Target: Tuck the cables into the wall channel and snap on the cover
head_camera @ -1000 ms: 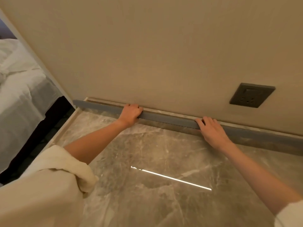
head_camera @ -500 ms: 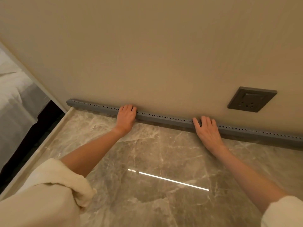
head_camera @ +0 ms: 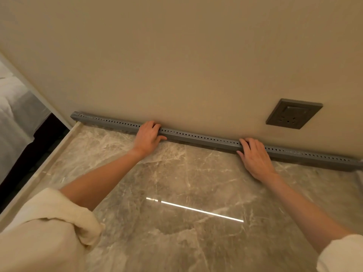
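Both the left hand (head_camera: 148,137) and right hand (head_camera: 255,158) grip the perforated channel (head_camera: 196,138).

Socket (head_camera: 293,113) above channel (head_camera: 196,137); perhaps bed (head_camera: 17,114) far left

Beige wall (head_camera: 176,55) with dark grey socket plate (head_camera: 294,113) towards its right, grey-brown marble slab (head_camera: 176,242) below showing a bright light streak (head_camera: 194,209), pale trim strip (head_camera: 39,175) along slab's left edge, white bedding (head_camera: 15,107) beyond it.
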`<state>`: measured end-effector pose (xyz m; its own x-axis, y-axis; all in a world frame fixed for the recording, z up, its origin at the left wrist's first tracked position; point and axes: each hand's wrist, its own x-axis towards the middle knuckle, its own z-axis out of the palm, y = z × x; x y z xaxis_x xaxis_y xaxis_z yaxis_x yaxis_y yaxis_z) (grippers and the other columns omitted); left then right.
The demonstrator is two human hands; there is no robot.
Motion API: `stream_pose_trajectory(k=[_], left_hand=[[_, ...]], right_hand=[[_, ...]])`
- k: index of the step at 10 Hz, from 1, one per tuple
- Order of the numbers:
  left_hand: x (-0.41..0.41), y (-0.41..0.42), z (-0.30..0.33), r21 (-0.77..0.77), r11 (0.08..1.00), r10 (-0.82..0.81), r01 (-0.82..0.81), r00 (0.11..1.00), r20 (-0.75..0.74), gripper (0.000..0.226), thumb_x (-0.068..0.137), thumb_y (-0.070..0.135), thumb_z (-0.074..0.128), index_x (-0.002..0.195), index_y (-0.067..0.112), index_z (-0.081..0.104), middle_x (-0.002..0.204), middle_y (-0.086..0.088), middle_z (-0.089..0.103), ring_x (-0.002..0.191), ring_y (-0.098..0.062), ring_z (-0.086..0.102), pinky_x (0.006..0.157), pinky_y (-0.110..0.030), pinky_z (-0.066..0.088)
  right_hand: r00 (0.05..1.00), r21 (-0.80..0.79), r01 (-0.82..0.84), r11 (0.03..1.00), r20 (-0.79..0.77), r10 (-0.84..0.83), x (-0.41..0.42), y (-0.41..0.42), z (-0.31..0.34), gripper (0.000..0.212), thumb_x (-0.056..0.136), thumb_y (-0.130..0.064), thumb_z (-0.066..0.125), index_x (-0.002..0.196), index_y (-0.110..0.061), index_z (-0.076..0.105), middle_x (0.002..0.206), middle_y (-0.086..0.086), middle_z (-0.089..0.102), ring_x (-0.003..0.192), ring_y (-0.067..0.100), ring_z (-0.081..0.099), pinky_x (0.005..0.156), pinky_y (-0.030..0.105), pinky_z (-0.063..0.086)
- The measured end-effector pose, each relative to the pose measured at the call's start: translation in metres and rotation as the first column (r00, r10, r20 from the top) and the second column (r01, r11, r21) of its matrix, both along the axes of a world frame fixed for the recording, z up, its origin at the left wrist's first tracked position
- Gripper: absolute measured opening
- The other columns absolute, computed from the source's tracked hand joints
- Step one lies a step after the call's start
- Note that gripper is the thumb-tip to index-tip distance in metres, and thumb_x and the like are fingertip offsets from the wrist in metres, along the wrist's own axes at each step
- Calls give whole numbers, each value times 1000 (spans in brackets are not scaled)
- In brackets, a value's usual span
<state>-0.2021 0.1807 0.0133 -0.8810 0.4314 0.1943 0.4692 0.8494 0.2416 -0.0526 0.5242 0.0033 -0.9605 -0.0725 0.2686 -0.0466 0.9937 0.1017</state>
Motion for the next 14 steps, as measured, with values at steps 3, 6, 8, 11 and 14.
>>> stream_pose_trajectory(k=[3, 6, 8, 11, 14], left_hand=[[0, 15, 4, 46, 989, 140, -139, 990, -13, 38, 82, 30, 68, 102, -1, 59, 102, -20, 58, 99, -35, 50, 86, -44, 44], [9, 17, 1, 64, 983, 173, -172, 985, -16, 51, 78, 35, 72, 114, 2, 55, 114, -17, 56, 110, -34, 49, 97, -44, 39], [17, 16, 2, 41, 987, 154, -153, 988, -32, 60, 80, 39, 69, 122, 0, 51, 122, -19, 55, 116, -35, 47, 103, -46, 36], [25, 20, 12, 77, 986, 152, -149, 988, -37, 39, 95, 31, 50, 119, 0, 52, 117, -20, 57, 110, -36, 52, 99, -47, 40], [35, 9, 49, 344, 937, 44, -65, 997, 68, 34, 96, 21, 49, 122, -1, 51, 121, -20, 58, 115, -32, 52, 98, -42, 41]], right_hand=[[994, 37, 108, 993, 28, -109, -6, 4, 18, 42, 77, -15, 75, 112, 2, 59, 97, 22, 59, 87, 38, 56, 74, 44, 50], [955, -175, 295, 939, 63, -289, 2, -8, 22, 43, 82, -21, 69, 117, -1, 55, 105, 17, 53, 96, 33, 49, 83, 42, 44], [958, -205, 287, 936, 49, -283, 12, -12, 20, 44, 87, -19, 64, 124, -1, 50, 111, 19, 51, 100, 33, 48, 87, 43, 43], [967, -216, 251, 944, 20, -252, 20, -19, 26, 34, 91, -19, 55, 119, 0, 54, 111, 19, 55, 100, 32, 51, 85, 43, 44], [953, -443, 279, 852, 240, -188, 29, -19, 64, 34, 94, -23, 53, 123, -5, 52, 119, 15, 53, 112, 29, 50, 96, 39, 43]])
